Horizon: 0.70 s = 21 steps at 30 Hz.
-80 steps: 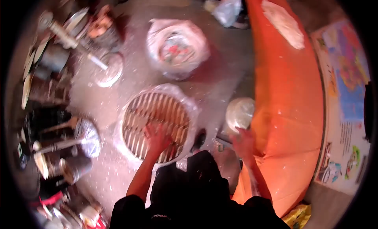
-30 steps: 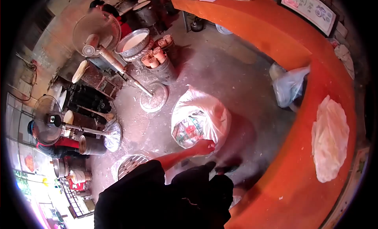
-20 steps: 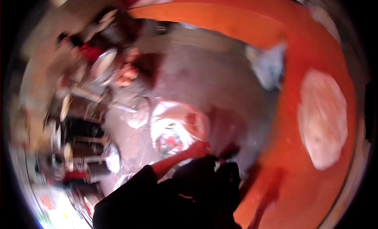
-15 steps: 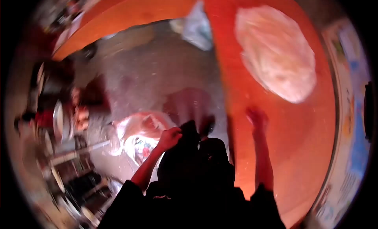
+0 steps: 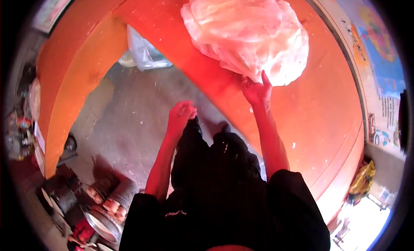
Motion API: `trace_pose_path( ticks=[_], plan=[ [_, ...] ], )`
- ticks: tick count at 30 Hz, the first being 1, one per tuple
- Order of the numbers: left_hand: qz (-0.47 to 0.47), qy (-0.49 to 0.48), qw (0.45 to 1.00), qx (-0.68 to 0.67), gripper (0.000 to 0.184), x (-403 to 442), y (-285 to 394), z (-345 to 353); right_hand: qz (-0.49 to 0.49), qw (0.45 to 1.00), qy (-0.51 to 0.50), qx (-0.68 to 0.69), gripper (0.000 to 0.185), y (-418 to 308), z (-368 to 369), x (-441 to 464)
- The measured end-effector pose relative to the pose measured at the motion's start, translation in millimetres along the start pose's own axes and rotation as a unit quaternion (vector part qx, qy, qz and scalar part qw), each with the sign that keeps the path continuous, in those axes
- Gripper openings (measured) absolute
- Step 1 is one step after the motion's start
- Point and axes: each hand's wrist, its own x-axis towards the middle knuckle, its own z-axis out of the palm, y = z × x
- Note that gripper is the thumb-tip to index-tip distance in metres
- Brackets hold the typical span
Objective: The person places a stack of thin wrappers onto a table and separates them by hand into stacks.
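Left hand (image 5: 181, 114) half-curled, seemingly empty, right hand (image 5: 258, 93) part-open without evident grasp, the crumpled sheet (image 5: 250, 33) looks soft, best gathered by its near edge.

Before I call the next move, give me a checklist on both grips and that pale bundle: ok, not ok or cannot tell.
1. Pale bundle lying on the orange counter: ok.
2. Right grip at the bundle: ok, it is at the near edge, fingers spread.
3. Right grip closed around the bundle: not ok, it is open; whether the fingertips touch: cannot tell.
4. Left grip at the bundle: not ok, it hangs over the floor, away from the bundle.
5. Left grip free: cannot tell; fingers curled, no object visible.
6. Bundle's far edge fully in view: not ok, it reaches the top of the picture.
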Motion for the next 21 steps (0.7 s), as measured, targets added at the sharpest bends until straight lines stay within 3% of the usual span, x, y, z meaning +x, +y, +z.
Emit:
trace_pose_path(
  ticks=[3, 5, 9, 11, 12, 14, 16, 17, 18, 19, 21],
  plan=[
    [-0.019, -0.045, 0.998, -0.038, 0.025, 58.3, 31.5, 17.8, -0.007, 1.000, 0.018, -0.014, 0.050, -0.6, 21.0, -0.4],
    [-0.053, -0.151, 0.973, -0.165, 0.027, 94.0, 37.2, 34.6, -0.031, 0.999, 0.023, -0.023, 0.047, -2.2, 39.9, -1.8],
    [-0.137, -0.200, 0.943, -0.229, 0.028, 133.2, 52.7, 96.9, -0.057, 0.995, 0.047, -0.062, 0.044, -12.7, 69.1, -1.9],
    [-0.123, -0.245, 0.872, -0.404, 0.033, 152.7, 57.3, 123.2, -0.066, 0.995, 0.032, -0.061, 0.044, -16.3, 78.0, -1.8],
    [-0.129, -0.247, 0.874, -0.397, 0.033, 160.1, 62.9, 135.3, -0.070, 0.995, 0.014, -0.066, 0.043, -16.9, 80.8, -2.4],
    [-0.086, -0.282, 0.814, -0.500, 0.036, 177.4, 74.3, 157.6, -0.072, 0.995, 0.007, -0.074, 0.043, -18.9, 78.8, -2.2],
    [-0.080, -0.287, 0.829, -0.473, 0.040, 183.6, 76.1, 166.9, -0.071, 0.994, 0.007, -0.084, 0.044, -24.6, 67.7, -7.3],
    [-0.062, -0.244, 0.850, -0.463, 0.040, 178.0, 85.1, 171.8, -0.104, 0.953, -0.023, -0.282, 0.045, -26.4, 56.9, -11.3],
    [-0.041, -0.205, 0.868, -0.450, 0.040, 179.3, 94.0, 177.2, -0.092, 0.943, -0.006, -0.319, 0.044, -28.8, 51.9, -16.3],
    [-0.016, -0.267, 0.848, -0.457, 0.042, 183.8, 101.5, 180.1, -0.079, 0.932, 0.010, -0.355, 0.043, -31.2, 46.7, -21.4],
    [0.007, -0.272, 0.852, -0.448, 0.043, 185.6, 127.1, 196.6, -0.107, 0.944, 0.071, -0.304, 0.044, -29.3, 24.9, -18.3]
  ],
)
